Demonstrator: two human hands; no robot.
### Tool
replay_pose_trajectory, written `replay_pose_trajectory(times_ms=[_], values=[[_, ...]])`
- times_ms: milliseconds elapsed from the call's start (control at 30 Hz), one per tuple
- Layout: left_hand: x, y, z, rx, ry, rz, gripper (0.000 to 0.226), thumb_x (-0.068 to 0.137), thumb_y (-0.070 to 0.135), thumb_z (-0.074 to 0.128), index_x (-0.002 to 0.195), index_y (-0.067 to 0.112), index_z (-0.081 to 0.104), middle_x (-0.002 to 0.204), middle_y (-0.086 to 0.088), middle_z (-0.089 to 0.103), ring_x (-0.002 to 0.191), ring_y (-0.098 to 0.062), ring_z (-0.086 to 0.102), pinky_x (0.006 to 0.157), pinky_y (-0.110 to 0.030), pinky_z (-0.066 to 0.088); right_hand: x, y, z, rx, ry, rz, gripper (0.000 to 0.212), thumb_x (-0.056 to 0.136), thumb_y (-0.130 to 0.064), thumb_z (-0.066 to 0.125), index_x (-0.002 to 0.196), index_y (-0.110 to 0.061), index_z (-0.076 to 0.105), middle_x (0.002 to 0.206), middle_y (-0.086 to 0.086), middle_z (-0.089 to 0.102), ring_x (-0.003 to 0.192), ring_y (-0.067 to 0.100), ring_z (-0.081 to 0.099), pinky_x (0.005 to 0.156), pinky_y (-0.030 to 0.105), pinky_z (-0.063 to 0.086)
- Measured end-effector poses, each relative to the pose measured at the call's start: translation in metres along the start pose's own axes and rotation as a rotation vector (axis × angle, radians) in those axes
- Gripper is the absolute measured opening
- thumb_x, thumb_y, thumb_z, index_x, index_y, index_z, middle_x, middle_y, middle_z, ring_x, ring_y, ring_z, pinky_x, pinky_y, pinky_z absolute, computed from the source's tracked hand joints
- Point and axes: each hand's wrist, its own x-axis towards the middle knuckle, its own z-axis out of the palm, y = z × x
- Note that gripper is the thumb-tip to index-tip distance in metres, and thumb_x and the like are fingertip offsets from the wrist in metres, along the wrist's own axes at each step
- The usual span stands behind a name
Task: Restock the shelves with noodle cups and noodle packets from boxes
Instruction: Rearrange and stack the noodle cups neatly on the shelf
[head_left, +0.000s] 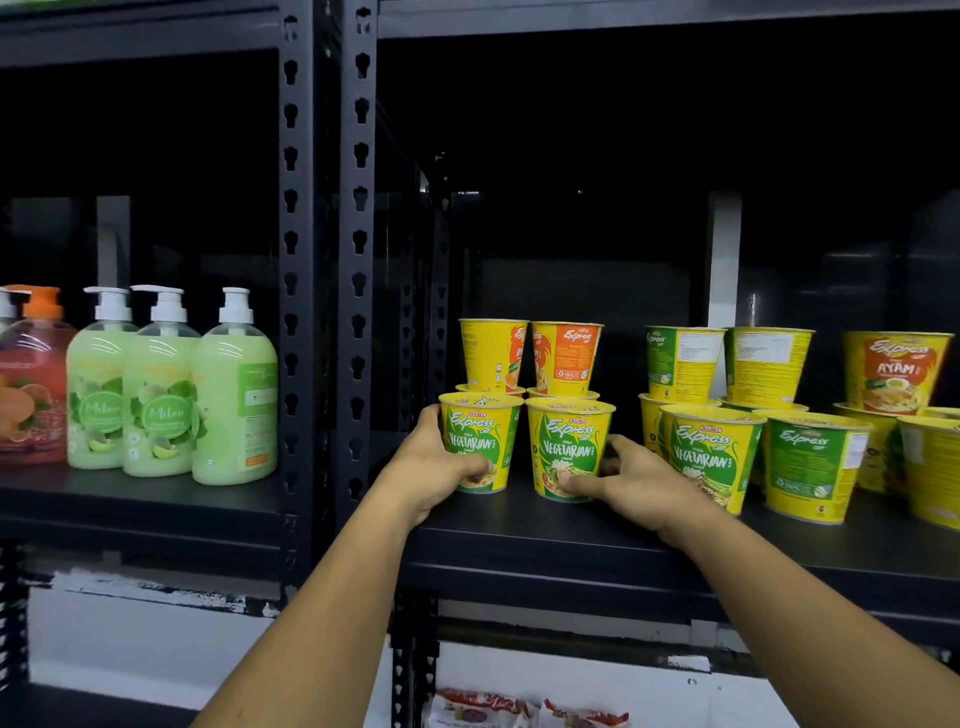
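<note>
The left hand curls its fingers round the left vegetarian cup; the right hand grips the right vegetarian cup low, near its base; both cups stand upright near the front of the shelf, just before the stacked orange cups; I judge that the labels face forward so that the front row reads well; the other cups stand apart on the right, so the gap between probably wants filling.
</note>
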Motion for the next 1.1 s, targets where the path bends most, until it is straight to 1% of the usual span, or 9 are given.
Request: replay_pose_trajectory(times_ms=[167,267,400,467,533,667,767,933,1100], values=[[0.0007,-0.0005,0.0002,-0.004,0.009,-0.001,0.072,0.076,0.0,0.086,0.127,0.03,0.045,0.11,0.0,0.071,0.104,-0.017,0.069,0.096,-0.037,0.054,-0.0001,0.0009,-0.0003,-0.001,0.0,-0.001,0.077,0.071,-0.048,0.09,0.136,-0.028,0.053,0.124,-0.001,0.065,0.114,0.019,0.062,0.107,0.046,0.047],[0.0016,-0.0006,0.0003,-0.001,0.01,-0.003,0.073,0.075,0.002,0.087,0.127,0.031,0.044,0.11,0.0,0.07,0.104,-0.017,0.069,0.096,-0.038,0.055,-0.0003,0.0006,-0.0005,-0.006,0.007,-0.009,0.077,0.071,-0.049,0.09,0.136,-0.029,0.052,0.125,-0.001,0.064,0.116,0.019,0.06,0.106,0.045,0.047],[0.0027,-0.0015,0.0008,0.008,0.008,-0.005,0.074,0.075,0.005,0.088,0.129,0.031,0.044,0.11,0.001,0.071,0.104,-0.017,0.07,0.098,-0.04,0.055,0.0006,0.0004,-0.0003,0.008,-0.001,-0.007,0.072,0.074,-0.045,0.089,0.133,-0.03,0.05,0.126,-0.001,0.062,0.118,0.019,0.059,0.104,0.041,0.045],[0.0026,-0.0018,0.001,0.009,0.006,-0.002,0.073,0.075,0.004,0.088,0.13,0.029,0.046,0.11,0.001,0.071,0.103,-0.017,0.07,0.098,-0.039,0.055,0.002,0.0012,0.0,-0.006,-0.008,-0.001,0.07,0.075,-0.04,0.089,0.133,-0.029,0.051,0.125,-0.002,0.063,0.116,0.019,0.06,0.105,0.041,0.045],[0.0023,-0.0019,0.001,0.018,0.01,0.005,0.073,0.075,0.004,0.088,0.13,0.028,0.047,0.111,0.001,0.071,0.103,-0.017,0.07,0.097,-0.039,0.056,0.0028,0.0019,0.0002,-0.011,-0.011,-0.001,0.073,0.074,-0.038,0.091,0.134,-0.028,0.052,0.126,-0.001,0.064,0.115,0.019,0.061,0.107,0.043,0.045],[0.0014,-0.0018,0.0001,0.027,0.026,0.007,0.073,0.073,0.005,0.09,0.129,0.028,0.048,0.11,0.002,0.071,0.102,-0.016,0.07,0.097,-0.039,0.056,0.003,0.0029,0.0001,-0.016,-0.015,-0.005,0.083,0.07,-0.042,0.092,0.139,-0.029,0.049,0.129,0.001,0.064,0.118,0.021,0.061,0.11,0.047,0.044],[0.0,-0.0013,0.0,0.015,0.035,0.009,0.073,0.073,0.004,0.09,0.128,0.027,0.047,0.108,0.002,0.07,0.101,-0.015,0.069,0.094,-0.037,0.056,0.002,0.0015,0.0005,-0.017,-0.019,-0.009,0.083,0.071,-0.042,0.092,0.14,-0.029,0.048,0.131,0.002,0.063,0.12,0.021,0.06,0.111,0.047,0.044],[0.0011,-0.0029,-0.0002,0.012,0.047,0.004,0.076,0.071,0.005,0.091,0.127,0.03,0.046,0.109,0.001,0.07,0.102,-0.018,0.07,0.099,-0.043,0.057,0.001,0.0008,0.0005,-0.018,-0.025,-0.013,0.083,0.071,-0.042,0.092,0.14,-0.029,0.048,0.131,0.001,0.063,0.121,0.02,0.059,0.112,0.047,0.043],[0.0012,-0.0021,-0.0003,0.017,0.046,-0.004,0.076,0.071,0.006,0.092,0.127,0.03,0.046,0.109,0.002,0.071,0.102,-0.018,0.07,0.1,-0.045,0.056,0.0018,0.0006,0.0006,-0.025,-0.025,-0.013,0.083,0.071,-0.042,0.091,0.14,-0.029,0.047,0.131,0.001,0.063,0.12,0.021,0.06,0.112,0.048,0.043]])
